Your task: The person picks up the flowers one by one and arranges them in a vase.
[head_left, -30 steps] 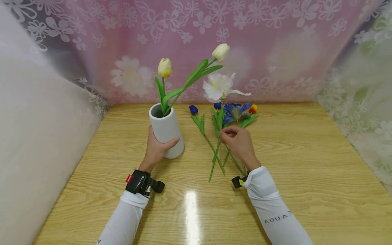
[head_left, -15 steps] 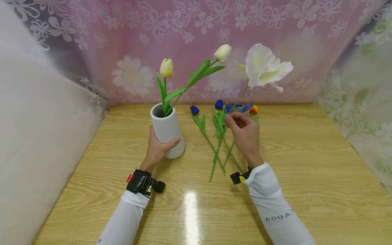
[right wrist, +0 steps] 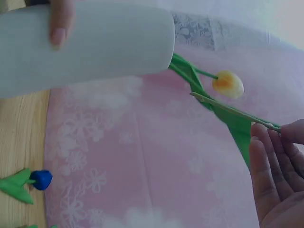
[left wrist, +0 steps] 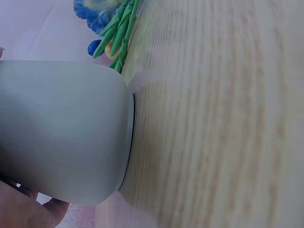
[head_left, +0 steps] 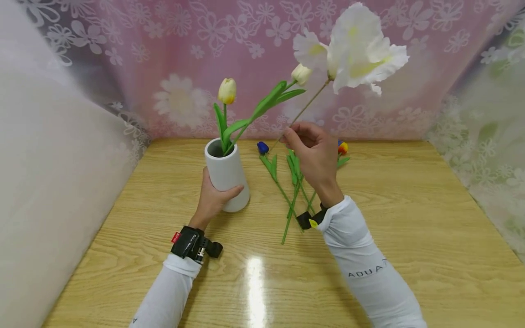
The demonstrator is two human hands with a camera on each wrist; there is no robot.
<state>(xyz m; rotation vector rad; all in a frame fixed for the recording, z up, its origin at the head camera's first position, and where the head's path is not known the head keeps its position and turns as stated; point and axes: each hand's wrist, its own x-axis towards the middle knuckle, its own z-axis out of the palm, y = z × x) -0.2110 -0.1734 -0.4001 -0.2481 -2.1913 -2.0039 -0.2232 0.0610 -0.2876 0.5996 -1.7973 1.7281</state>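
Observation:
My left hand (head_left: 217, 196) grips a white vase (head_left: 223, 171) low on its side, thumb across the front; the vase stands on the table. Two cream tulips lean out of its mouth: one upright tulip (head_left: 227, 91) with a yellow-orange base, and another tulip (head_left: 301, 74) slanting right. Between thumb and fingertips, my right hand (head_left: 317, 159) pinches the thin brown stem (head_left: 309, 101) of a large white ruffled flower (head_left: 358, 50). Its bloom is raised up to the right. In the right wrist view the stem's lower end (right wrist: 202, 97) points toward the vase, apart from its mouth.
Below my right hand several flowers lie on the wooden table (head_left: 410, 218), among them a blue tulip (head_left: 263, 147) and an orange-yellow tulip (head_left: 343, 148). A blue ruffled flower (left wrist: 97, 14) shows in the left wrist view. A pink floral curtain (head_left: 254, 54) hangs behind.
My right hand has lifted the white ruffled flower up off the bunch and brought it left toward the vase. The left hand keeps its hold on the vase.

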